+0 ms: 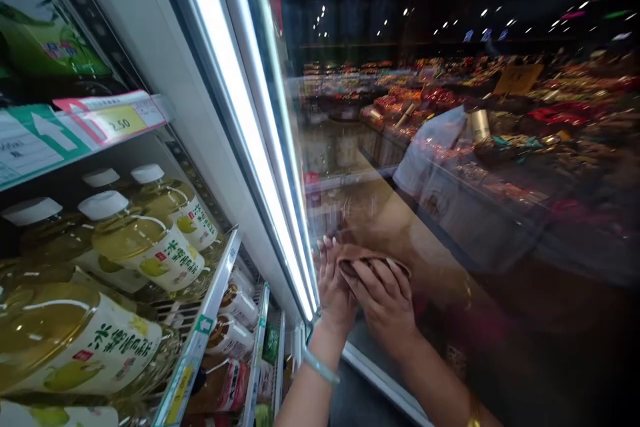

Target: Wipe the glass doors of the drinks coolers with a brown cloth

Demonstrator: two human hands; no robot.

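Observation:
A brown cloth (367, 255) lies against the inner side of a glass door (360, 213). My right hand (385, 293) presses on it, fingers bent over the folded fabric. Close beside it, my left hand (336, 283) is held up with its fingers stretched out near the door's lit edge, touching or nearly touching the glass. A pale bangle (321, 365) circles my left wrist. Part of the cloth is hidden under the right fingers.
A bright light strip (250, 127) runs down the cooler frame. On the left, shelves hold several pear drink bottles (145, 247), with a price tag (120, 121) above. Through or reflected in the glass, store displays (500, 120) appear blurred.

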